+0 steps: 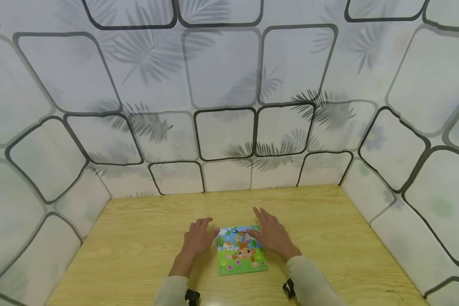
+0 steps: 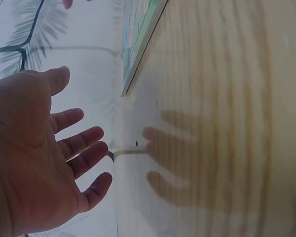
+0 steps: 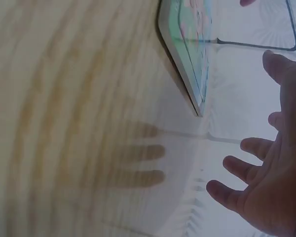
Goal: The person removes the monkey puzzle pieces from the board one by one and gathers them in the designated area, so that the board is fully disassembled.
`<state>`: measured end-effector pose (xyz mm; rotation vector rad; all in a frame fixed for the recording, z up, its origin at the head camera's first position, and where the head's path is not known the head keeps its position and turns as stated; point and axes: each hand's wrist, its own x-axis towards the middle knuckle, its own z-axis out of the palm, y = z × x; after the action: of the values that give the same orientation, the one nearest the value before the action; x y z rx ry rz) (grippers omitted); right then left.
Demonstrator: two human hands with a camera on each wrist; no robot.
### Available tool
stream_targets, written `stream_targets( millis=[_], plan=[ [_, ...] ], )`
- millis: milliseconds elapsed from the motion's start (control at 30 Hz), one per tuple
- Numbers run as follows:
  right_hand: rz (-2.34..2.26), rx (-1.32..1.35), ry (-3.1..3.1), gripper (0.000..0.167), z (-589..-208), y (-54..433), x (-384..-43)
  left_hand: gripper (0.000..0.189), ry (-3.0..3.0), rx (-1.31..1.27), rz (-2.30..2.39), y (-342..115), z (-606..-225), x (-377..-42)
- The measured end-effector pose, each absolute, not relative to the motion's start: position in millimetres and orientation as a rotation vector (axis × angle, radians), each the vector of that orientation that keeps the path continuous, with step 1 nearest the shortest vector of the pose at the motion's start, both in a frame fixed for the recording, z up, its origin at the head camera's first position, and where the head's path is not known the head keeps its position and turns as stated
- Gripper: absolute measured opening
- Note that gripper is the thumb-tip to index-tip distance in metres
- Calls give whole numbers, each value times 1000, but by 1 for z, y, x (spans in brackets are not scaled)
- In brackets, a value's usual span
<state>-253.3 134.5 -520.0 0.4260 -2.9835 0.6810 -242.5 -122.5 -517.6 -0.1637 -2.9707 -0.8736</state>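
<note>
A square picture puzzle board with a cartoon monkey, a house and flowers lies flat on the wooden table. To its left, my left hand hovers with fingers spread and relaxed, its thumb by the board's upper left corner. My right hand is over the right side, the thumb overlapping the picture in the head view. Both wrist views show bare palms: the left hand and the right hand hold nothing. The board's edge shows beyond the left fingers, and its corner beyond the right thumb.
The light wooden table extends around the board on all sides. Pale walls with dark rounded outlines and leaf prints enclose it at the back, left and right. Black straps sit at both wrists.
</note>
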Motion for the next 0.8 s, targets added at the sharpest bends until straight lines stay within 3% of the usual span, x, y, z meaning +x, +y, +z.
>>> stream_targets(
  millis=[433,800],
  plan=[
    [654,610,-3047,70,-527,128,-237,48,-3054,-263,-756,-105,-533,-240],
    [435,761,-3182,75,-528,112,-229,46,-3042,-239,-728,-100,-531,-238]
  ],
)
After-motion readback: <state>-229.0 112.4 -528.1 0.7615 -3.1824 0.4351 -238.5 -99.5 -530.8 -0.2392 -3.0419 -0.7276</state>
